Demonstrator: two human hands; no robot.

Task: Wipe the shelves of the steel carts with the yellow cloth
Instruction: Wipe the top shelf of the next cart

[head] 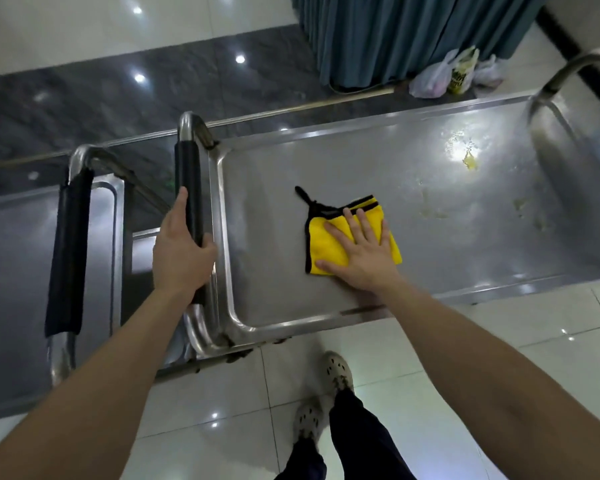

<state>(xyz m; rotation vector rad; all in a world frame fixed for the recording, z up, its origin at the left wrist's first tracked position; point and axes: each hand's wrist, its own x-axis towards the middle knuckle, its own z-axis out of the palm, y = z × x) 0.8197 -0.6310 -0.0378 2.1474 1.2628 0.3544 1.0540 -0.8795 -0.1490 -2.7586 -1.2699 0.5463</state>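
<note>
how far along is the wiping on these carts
Early. Done: the left end of the shelf, around the cloth, shows no marks. In hand: the right hand presses the cloth flat on that shelf while the left hand grips the handle. Left: yellowish stains toward its right end, and the second cart on the left.

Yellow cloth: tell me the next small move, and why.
Probably slide the right hand, pressed flat on the yellow cloth, rightward along the shelf: yellowish stains lie there, apart from the cloth, while the left hand grips the cart handle.
</note>
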